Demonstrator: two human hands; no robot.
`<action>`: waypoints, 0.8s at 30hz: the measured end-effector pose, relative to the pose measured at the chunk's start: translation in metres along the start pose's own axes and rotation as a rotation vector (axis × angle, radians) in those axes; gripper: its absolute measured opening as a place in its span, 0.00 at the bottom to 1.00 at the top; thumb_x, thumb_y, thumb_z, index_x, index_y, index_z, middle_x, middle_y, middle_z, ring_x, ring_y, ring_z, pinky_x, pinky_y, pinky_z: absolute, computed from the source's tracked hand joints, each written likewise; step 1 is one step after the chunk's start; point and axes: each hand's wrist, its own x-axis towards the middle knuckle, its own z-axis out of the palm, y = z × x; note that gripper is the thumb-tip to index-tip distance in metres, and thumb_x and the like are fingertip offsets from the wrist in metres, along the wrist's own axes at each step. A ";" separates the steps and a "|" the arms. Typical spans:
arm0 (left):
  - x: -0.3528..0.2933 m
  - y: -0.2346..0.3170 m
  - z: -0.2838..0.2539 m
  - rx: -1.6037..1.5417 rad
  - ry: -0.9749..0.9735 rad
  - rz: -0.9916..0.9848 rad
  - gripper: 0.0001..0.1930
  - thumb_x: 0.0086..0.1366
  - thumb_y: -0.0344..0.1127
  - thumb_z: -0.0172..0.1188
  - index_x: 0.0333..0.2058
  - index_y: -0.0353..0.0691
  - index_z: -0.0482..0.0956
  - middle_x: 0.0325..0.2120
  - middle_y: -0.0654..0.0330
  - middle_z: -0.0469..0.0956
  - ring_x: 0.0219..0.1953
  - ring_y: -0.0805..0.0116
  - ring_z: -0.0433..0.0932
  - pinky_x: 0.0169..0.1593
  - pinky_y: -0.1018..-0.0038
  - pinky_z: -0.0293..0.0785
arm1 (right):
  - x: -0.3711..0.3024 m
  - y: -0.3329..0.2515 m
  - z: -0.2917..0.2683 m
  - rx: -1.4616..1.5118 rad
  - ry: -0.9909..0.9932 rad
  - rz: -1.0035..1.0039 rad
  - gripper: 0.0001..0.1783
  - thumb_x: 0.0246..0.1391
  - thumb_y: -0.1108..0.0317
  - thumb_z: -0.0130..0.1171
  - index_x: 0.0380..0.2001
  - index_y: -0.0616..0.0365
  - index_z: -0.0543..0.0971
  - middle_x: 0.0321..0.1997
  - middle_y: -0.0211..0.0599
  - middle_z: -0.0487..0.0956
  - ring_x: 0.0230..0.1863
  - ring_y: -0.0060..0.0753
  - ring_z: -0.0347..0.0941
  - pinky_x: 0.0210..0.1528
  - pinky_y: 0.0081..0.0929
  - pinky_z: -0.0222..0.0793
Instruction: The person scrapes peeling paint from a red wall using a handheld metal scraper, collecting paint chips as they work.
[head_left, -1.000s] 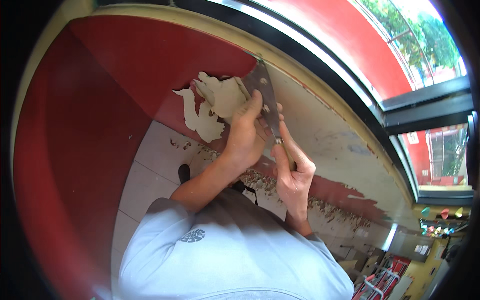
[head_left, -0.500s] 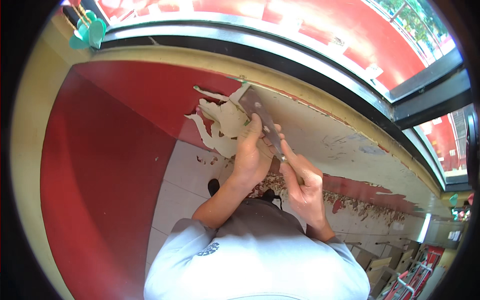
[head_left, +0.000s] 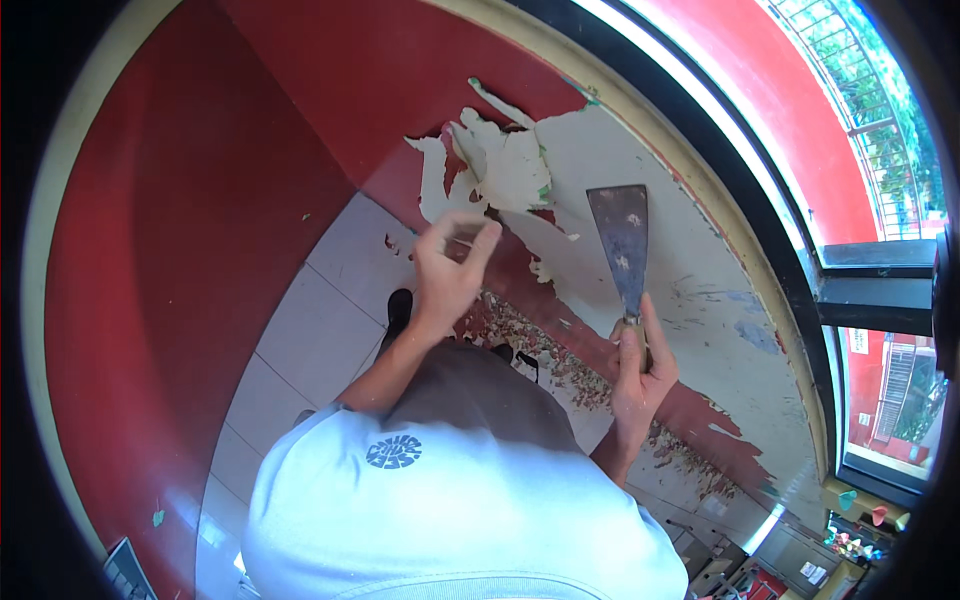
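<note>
My right hand (head_left: 640,385) grips the handle of a wide scraper (head_left: 624,240), its worn grey blade pointing up, apart from the wall's bare pale patch (head_left: 690,230). Slightly blurred, my left hand (head_left: 445,275) is bent into a pinch, thumb and fingers coming together at the lower edge of a loose paint flap (head_left: 512,170). Curled off the red wall, this flap shows its cream back. Another narrow curl of paint (head_left: 498,103) stands out above it.
A cream ledge and dark window frame (head_left: 745,130) curve along the wall's top. Paint chips (head_left: 540,350) lie along the wall's foot on the tiled floor (head_left: 310,320), near my shoes. A dark red wall (head_left: 170,280) meets this one at the left corner.
The scraper has come away from the paint edge, moving right, and only my right hand holds it now. My left hand has left the blade for the loose flap. The view has turned.
</note>
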 end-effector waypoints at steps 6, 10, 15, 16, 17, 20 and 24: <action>0.013 -0.012 0.016 0.270 0.067 0.222 0.38 0.55 0.41 0.71 0.58 0.34 0.59 0.46 0.51 0.74 0.44 0.62 0.75 0.44 0.67 0.72 | 0.015 0.008 0.025 -0.043 -0.055 -0.083 0.23 0.58 0.78 0.53 0.58 0.63 0.73 0.25 0.26 0.74 0.22 0.11 0.62 0.24 0.13 0.57; 0.021 -0.012 0.031 0.117 0.042 0.217 0.40 0.55 0.41 0.71 0.60 0.35 0.56 0.49 0.51 0.71 0.46 0.61 0.74 0.47 0.66 0.71 | 0.015 0.004 0.035 0.033 -0.090 -0.022 0.23 0.59 0.76 0.54 0.59 0.61 0.73 0.26 0.24 0.73 0.22 0.10 0.60 0.23 0.13 0.56; 0.025 -0.010 0.031 -0.121 0.108 0.260 0.36 0.57 0.32 0.68 0.59 0.34 0.56 0.50 0.50 0.69 0.48 0.64 0.74 0.49 0.68 0.72 | 0.009 0.014 0.032 0.027 -0.072 -0.028 0.23 0.60 0.74 0.54 0.59 0.59 0.72 0.26 0.23 0.73 0.21 0.10 0.60 0.23 0.13 0.56; 0.025 -0.008 0.030 -0.192 0.131 0.302 0.34 0.58 0.29 0.67 0.58 0.34 0.57 0.50 0.50 0.69 0.48 0.65 0.74 0.49 0.69 0.72 | 0.007 0.016 0.030 0.025 -0.069 -0.025 0.23 0.60 0.73 0.54 0.60 0.59 0.72 0.26 0.23 0.73 0.21 0.10 0.60 0.23 0.13 0.56; 0.024 -0.007 0.028 -0.193 0.129 0.303 0.34 0.58 0.29 0.67 0.58 0.34 0.57 0.50 0.50 0.69 0.48 0.65 0.74 0.49 0.69 0.72 | 0.006 0.018 0.029 0.025 -0.066 -0.026 0.23 0.60 0.73 0.54 0.60 0.59 0.72 0.26 0.23 0.73 0.21 0.10 0.60 0.23 0.13 0.56; 0.020 -0.002 0.024 -0.291 0.171 0.326 0.31 0.58 0.24 0.64 0.57 0.33 0.58 0.50 0.50 0.69 0.48 0.67 0.74 0.50 0.70 0.73 | 0.002 0.022 0.029 0.028 -0.060 -0.011 0.23 0.61 0.73 0.54 0.60 0.59 0.72 0.26 0.23 0.73 0.21 0.10 0.59 0.23 0.12 0.56; 0.008 0.004 0.018 -0.117 0.244 0.530 0.19 0.58 0.23 0.64 0.47 0.34 0.69 0.43 0.53 0.73 0.44 0.66 0.75 0.47 0.68 0.74 | 0.003 0.025 0.032 0.071 -0.073 0.010 0.22 0.62 0.73 0.54 0.60 0.59 0.72 0.27 0.24 0.74 0.21 0.09 0.59 0.22 0.12 0.55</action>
